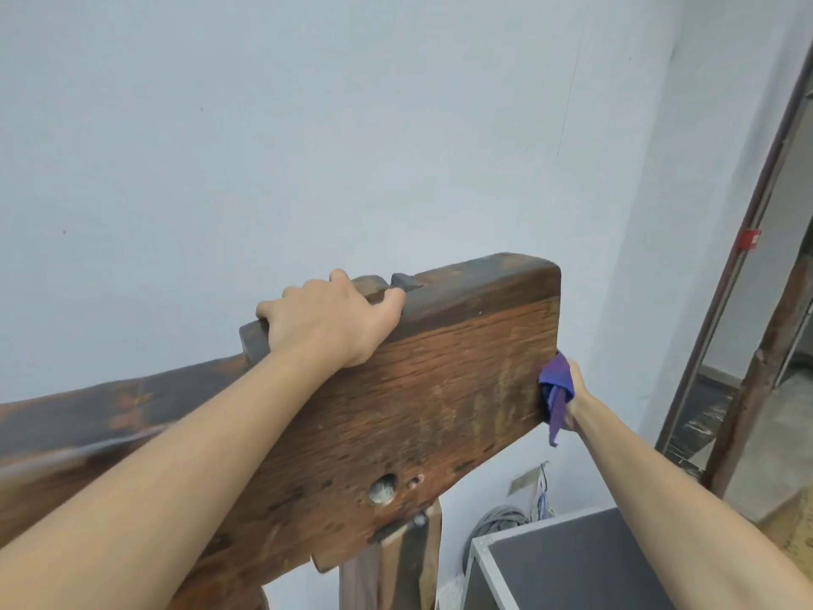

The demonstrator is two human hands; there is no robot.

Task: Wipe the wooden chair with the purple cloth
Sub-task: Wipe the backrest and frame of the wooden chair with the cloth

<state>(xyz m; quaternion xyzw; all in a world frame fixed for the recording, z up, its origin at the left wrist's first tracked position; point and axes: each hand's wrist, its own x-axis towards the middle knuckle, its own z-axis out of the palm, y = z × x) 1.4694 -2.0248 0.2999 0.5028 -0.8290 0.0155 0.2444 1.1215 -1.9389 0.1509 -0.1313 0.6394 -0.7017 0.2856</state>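
Wiping the end edge of the wooden chair (440,389) slab with the purple cloth (558,391).

The right hand (574,400) holds the bunched purple cloth, fingers curled round it, and presses it against the slab's end face at 3 o'clock of the board; a loose tail of cloth hangs toward 6 o'clock. The left hand (330,319) grips the top edge at 11 o'clock, fingers hooked over the far side, which probably steadies the chair. The slab's long axis runs from 8 o'clock up to 2 o'clock; the end face runs roughly 12 to 6. The right hand is the nearer to unwiped edge, so the next stroke likely follows that face up or down. Open room lies right of the edge toward the wall (308,125); a grey cabinet (572,565) stands below at 5 o'clock, well apart.
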